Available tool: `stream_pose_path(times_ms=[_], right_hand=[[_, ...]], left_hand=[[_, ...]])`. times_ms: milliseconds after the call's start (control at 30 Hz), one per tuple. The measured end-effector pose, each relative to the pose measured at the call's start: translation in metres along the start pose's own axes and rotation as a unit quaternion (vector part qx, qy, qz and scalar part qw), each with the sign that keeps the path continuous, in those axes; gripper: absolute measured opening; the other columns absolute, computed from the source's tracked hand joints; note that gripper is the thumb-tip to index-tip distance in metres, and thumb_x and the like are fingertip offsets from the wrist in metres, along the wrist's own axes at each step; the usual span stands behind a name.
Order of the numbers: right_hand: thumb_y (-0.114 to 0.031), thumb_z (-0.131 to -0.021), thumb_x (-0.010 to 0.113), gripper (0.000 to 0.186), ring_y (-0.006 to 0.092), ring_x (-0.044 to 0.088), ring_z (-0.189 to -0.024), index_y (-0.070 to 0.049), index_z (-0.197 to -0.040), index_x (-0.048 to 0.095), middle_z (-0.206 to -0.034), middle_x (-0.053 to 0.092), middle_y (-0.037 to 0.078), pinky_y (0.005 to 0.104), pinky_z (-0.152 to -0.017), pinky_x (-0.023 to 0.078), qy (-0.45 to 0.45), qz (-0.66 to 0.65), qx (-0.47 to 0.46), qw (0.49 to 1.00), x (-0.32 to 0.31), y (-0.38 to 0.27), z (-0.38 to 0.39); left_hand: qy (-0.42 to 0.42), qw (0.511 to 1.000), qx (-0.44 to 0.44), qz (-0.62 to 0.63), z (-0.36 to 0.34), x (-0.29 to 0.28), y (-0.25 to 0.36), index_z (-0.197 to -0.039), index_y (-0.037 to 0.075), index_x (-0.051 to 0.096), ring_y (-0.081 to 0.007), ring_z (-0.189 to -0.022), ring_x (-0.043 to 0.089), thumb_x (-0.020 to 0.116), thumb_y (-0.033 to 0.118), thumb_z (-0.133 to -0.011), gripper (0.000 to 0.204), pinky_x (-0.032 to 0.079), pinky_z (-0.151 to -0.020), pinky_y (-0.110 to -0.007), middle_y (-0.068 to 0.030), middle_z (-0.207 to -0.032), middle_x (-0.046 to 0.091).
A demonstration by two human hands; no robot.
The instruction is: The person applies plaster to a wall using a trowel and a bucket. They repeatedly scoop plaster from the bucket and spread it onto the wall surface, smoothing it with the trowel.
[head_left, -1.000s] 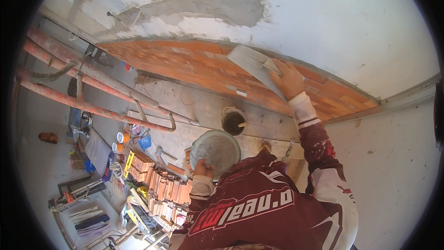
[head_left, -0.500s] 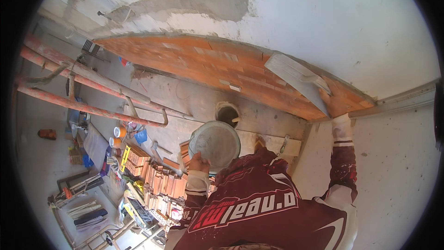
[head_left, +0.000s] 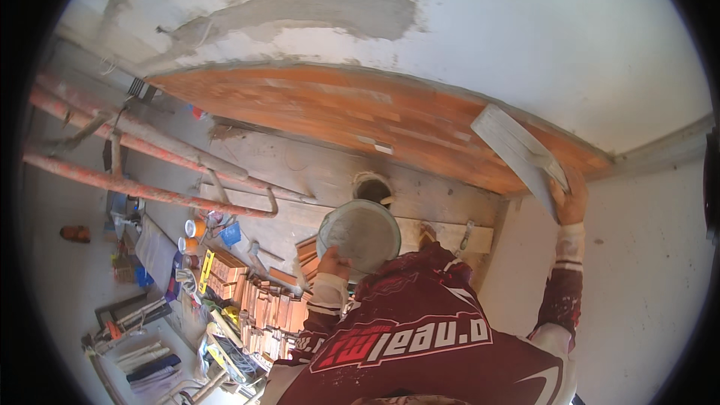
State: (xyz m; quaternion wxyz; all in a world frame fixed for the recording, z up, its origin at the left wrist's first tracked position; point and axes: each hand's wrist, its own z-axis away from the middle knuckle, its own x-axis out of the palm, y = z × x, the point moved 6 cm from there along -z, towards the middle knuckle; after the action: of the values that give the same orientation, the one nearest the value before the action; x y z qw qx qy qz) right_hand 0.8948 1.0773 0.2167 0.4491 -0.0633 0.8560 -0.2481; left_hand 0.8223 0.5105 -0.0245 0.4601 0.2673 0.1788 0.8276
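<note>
My right hand (head_left: pixel 570 196) is closed round the handle of a long metal plastering trowel (head_left: pixel 510 142). The trowel's broad grey blade slants up and left in front of the orange brick-tile wall facing (head_left: pixel 300 101), by the right corner; whether it touches the tiles I cannot tell. At my waist, my left hand (head_left: pixel 334 264) grips the near-left rim of a round grey bucket (head_left: pixel 361 232). Its inside looks grey; how full it is does not show plainly.
White wall (head_left: pixel 540 45) with a grey patch rises above the tiles. A second bucket (head_left: pixel 373 187) stands on the floor beyond mine. Red scaffold tubes (head_left: pixel 150 184) cross the left. Stacked tiles (head_left: pixel 274 307), tools and orange-and-white pails (head_left: pixel 191 227) lie at lower left.
My right hand and the trowel have moved right and a little toward me. The bucket in my left hand sits slightly further right in view.
</note>
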Motion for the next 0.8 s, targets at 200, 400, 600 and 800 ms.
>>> stream_pose_path(times_ms=[200,400,600,800], right_hand=[[-0.022,-0.075,0.069,0.038,0.0326,0.06,-0.087,-0.002,-0.106,0.062,-0.096,0.063,0.017,0.0372,-0.077,0.047,-0.001,-0.049,-0.051,0.998,0.046,-0.077,-0.02],[-0.019,-0.073,0.07,0.036,0.0318,0.061,-0.083,-0.003,-0.104,0.063,-0.093,0.063,0.016,0.0371,-0.074,0.048,-0.051,-0.144,-0.096,0.984,0.147,-0.171,-0.064],[-0.023,-0.077,0.066,0.034,0.0331,0.06,-0.094,-0.004,-0.105,0.064,-0.101,0.064,0.018,0.0366,-0.081,0.046,-0.136,-0.343,-0.057,0.928,0.254,-0.267,-0.121],[-0.033,-0.08,0.063,0.041,0.0321,0.062,-0.091,-0.001,-0.107,0.062,-0.1,0.064,0.019,0.0341,-0.083,0.046,-0.119,-0.364,-0.05,0.923,0.336,-0.341,-0.187]], left_hand=[[0.036,0.998,-0.011,0.05,0.005,-0.004,0.025,-0.088,0.008,0.051,-0.0167,-0.054,0.042,0.056,0.011,-0.085,0.007,0.042,-0.056,-0.036,-0.0037,-0.068,0.041],[0.04,0.979,0.151,-0.128,0.034,-0.011,0.071,-0.077,0.011,0.051,-0.016,-0.053,0.04,0.058,0.014,-0.084,0.01,0.041,-0.058,-0.034,-0.0014,-0.059,0.039],[0.083,0.995,0.056,0.021,0.013,-0.055,0.063,-0.08,0.013,0.053,-0.0155,-0.056,0.04,0.059,0.016,-0.084,0.008,0.04,-0.062,-0.035,-0.0002,-0.067,0.044],[0.056,0.985,0.157,-0.047,0.015,-0.085,0.07,-0.087,0.013,0.055,-0.016,-0.059,0.042,0.059,0.016,-0.084,0.006,0.041,-0.063,-0.036,0.0001,-0.073,0.045]])
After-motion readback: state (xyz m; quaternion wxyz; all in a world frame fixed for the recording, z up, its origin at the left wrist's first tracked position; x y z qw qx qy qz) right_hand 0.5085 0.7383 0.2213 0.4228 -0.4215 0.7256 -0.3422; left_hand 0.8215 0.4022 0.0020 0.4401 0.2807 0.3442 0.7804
